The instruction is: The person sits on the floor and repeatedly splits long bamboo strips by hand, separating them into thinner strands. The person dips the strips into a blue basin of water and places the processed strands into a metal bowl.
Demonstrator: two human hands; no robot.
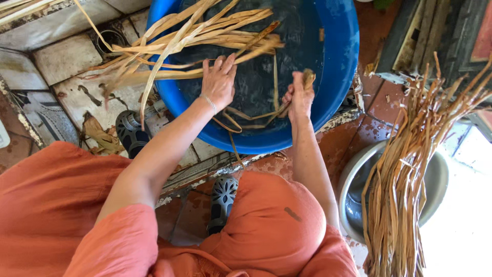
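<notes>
Fingers of the right hand (300,97) are curled shut around a short, bunched tuft of dried straw-coloured leaf strips (308,78), held upright over the near side of a large blue plastic tub (343,61). From the underside of that fist, thin wet strips (251,115) are seen trailing leftward in loops across the dark water toward the left hand (219,82). The left hand is spread open, fingers extended and slightly apart, laid flat on a long sheaf of dried leaves (195,36) that is draped over the far left rim of the tub; nothing is gripped by it, and a thin bracelet is worn at its wrist. The sheaf is fanned out past the rim onto worn, stained floor tiles (66,59). Below the tub, two dark perforated clogs (223,200) are visible on the tiles, one under the left forearm and one between the knees, which are covered by orange clothing (277,225). To the right, well apart from both hands, a grey metal basin (435,179) is set on the floor, and a tall bundle of dried strips (405,179) is stood in it, leaning outward over its rim.
</notes>
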